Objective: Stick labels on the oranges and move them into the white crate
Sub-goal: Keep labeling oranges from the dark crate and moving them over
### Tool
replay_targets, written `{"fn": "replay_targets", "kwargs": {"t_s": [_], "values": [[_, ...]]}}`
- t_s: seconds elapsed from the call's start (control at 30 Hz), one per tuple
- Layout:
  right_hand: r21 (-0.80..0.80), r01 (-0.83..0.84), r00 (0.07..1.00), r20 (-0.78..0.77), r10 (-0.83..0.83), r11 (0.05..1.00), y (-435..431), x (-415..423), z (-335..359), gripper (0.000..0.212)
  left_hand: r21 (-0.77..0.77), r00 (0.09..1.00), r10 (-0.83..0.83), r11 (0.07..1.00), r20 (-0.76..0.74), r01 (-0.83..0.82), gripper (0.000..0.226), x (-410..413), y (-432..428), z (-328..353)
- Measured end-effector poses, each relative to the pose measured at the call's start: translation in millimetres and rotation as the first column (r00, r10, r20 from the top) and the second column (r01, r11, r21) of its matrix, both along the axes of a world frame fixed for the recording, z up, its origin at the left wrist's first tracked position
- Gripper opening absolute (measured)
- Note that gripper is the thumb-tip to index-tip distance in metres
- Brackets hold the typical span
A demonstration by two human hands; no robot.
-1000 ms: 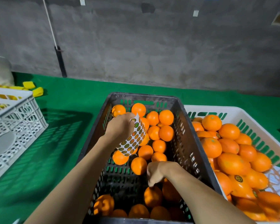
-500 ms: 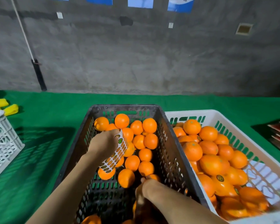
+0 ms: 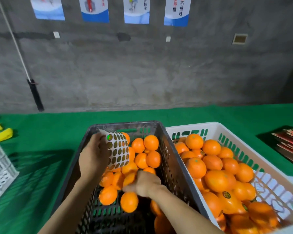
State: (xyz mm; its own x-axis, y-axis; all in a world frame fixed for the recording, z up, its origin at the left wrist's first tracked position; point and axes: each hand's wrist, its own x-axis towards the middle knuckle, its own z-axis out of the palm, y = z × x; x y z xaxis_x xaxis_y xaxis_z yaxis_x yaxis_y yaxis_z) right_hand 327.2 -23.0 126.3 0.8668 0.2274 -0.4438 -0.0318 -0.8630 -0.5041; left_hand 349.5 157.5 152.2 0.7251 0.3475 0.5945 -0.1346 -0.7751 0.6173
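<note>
left grip (image 3: 93,156): closed on the label sheet (image 3: 118,149), pinching its left edge. The sheet stands nearly upright with its stickers facing the camera.
right grip (image 3: 145,183): below and to the right of the left grip, knuckles up. Its fingers curl down among the oranges (image 3: 150,142) in the dark crate (image 3: 169,159); whether they close round one fruit cannot be told.
change: over the last second the left grip has carried the sheet toward the crate's far end and turned it face-on. The right grip has pushed from the near gap into the pile.
meaning: this is judged to be the pick of the next orange. No label appears to be peeled yet, so sticking and transfer remain.
white crate (image 3: 227,130): just right of the right grip, side by side with the dark crate. It is heaped with fruit, and a labelled orange (image 3: 226,194) shows a round sticker.
surface (image 3: 41,149): green cloth under both crates. Well apart to the left of the left grip lie yellow pieces (image 3: 4,134) and a white lattice crate (image 3: 0,168) cut by the frame.
hidden: the right fingertips lie beneath the hand. The near ends of both crates are cut off below, and the print on the sheet is too small to read.
</note>
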Motion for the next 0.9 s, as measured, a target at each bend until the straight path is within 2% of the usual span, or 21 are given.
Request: {"fn": "replay_targets", "kwargs": {"t_s": [0.03, 0.1, 0.13, 0.17, 0.23, 0.27, 0.33, 0.43, 0.53, 0.6, 0.67, 0.77, 0.83, 0.9], "values": [[0.203, 0.141, 0.985, 0.068, -0.157, 0.969, 0, 4, 3, 0.040, -0.070, 0.999, 0.035, 0.997, 0.039, -0.032, 0.019, 0, 1, 2], [0.527, 0.330, 0.891, 0.100, -0.444, 0.783, 0, 16, 9, 0.063, -0.165, 0.995, 0.060, 0.985, 0.083, -0.045, 0.028, -3, 2, 3], [0.654, 0.386, 0.821, 0.079, -0.566, 0.651, -1, 20, 13, 0.077, -0.192, 0.994, 0.053, 0.981, 0.092, -0.035, 0.025, -4, 0, 3], [0.746, 0.417, 0.740, 0.053, -0.671, 0.519, -2, 22, 15, 0.082, -0.206, 0.996, 0.037, 0.978, 0.086, -0.019, 0.018, -4, -2, 3], [0.881, 0.429, 0.601, -0.111, -0.791, 0.202, -8, 27, 21, 0.068, -0.185, 0.999, -0.007, 0.983, 0.047, 0.015, 0.008, -5, -9, 1], [0.910, 0.409, 0.580, -0.197, -0.791, 0.074, -12, 27, 24, 0.061, -0.156, 0.999, -0.029, 0.987, 0.024, 0.032, 0.008, -5, -12, -1], [0.921, 0.375, 0.569, -0.320, -0.757, -0.107, -19, 27, 31, 0.062, -0.072, 0.996, -0.085, 0.994, -0.027, 0.083, 0.013, -7, -19, -3], [0.889, 0.345, 0.538, -0.451, -0.713, -0.302, -31, 30, 40, 0.082, 0.048, 0.985, -0.151, 0.987, -0.087, 0.156, 0.013, -9, -23, -7], [0.815, 0.322, 0.520, -0.577, -0.630, -0.481, -49, 37, 47, 0.096, 0.065, 0.982, -0.160, 0.984, -0.102, 0.167, 0.010, -10, -23, -7], [0.756, 0.307, 0.506, -0.644, -0.574, -0.578, -59, 40, 49, 0.101, 0.056, 0.982, -0.158, 0.985, -0.104, 0.164, 0.008, -10, -23, -6], [0.695, 0.273, 0.473, -0.699, -0.536, -0.665, -63, 42, 52, 0.093, 0.056, 0.983, -0.157, 0.985, -0.095, 0.163, 0.009, -9, -23, -5], [0.672, 0.218, 0.429, -0.717, -0.549, -0.707, -63, 45, 53, 0.076, 0.067, 0.981, -0.167, 0.982, -0.102, 0.174, 0.006, -9, -22, -5], [0.748, 0.207, 0.399, -0.653, -0.644, -0.630, -59, 47, 52, 0.058, 0.062, 0.974, -0.185, 0.979, -0.131, 0.194, 0.006, -8, -21, -7], [0.869, 0.238, 0.417, -0.495, -0.762, -0.434, -48, 45, 46, 0.041, -0.055, 0.954, -0.260, 0.965, -0.151, 0.255, 0.009, -6, -23, -8]]}}
